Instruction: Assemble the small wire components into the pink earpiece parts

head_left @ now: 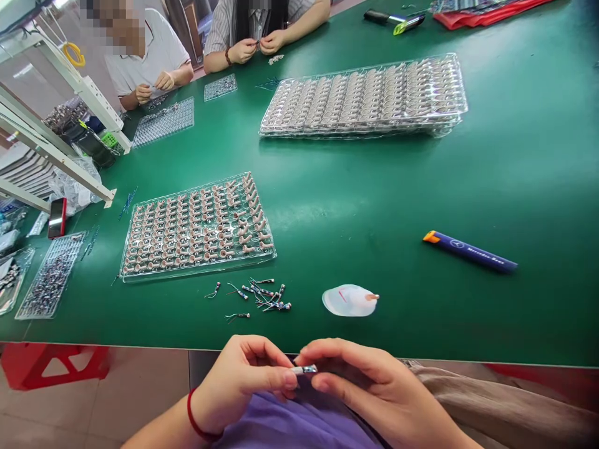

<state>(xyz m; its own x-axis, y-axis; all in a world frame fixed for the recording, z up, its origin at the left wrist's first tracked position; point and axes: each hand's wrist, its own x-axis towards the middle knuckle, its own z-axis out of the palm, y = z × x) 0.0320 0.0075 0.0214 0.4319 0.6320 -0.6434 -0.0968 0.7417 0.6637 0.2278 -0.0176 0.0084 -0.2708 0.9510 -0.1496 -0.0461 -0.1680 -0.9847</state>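
While the left hand, a red band around its wrist, pinches a small component between thumb and fingers, the right hand curls in from the other side, its thumb and forefinger bent around the free end. Whether those right fingertips press on the piece or stand just off it, I can't quite tell at this angle. The component is in front of the person's purple clothing, just short of the near edge of the green table.

Beyond the hands, on the table, lies a loose scatter of similar wired parts — most in one heap, a few apart to its left. To the right of them is a flat whitish piece with a brownish bit at its right end, and farther right a dark blue stick-shaped tool with an orange end. Behind the scatter sits a clear tray filled with rows of beige pieces; a stack of similar filled trays stands farther back. Across the table, two people — one in a white top, one in a striped shirt — hold their own hands together over the surface.
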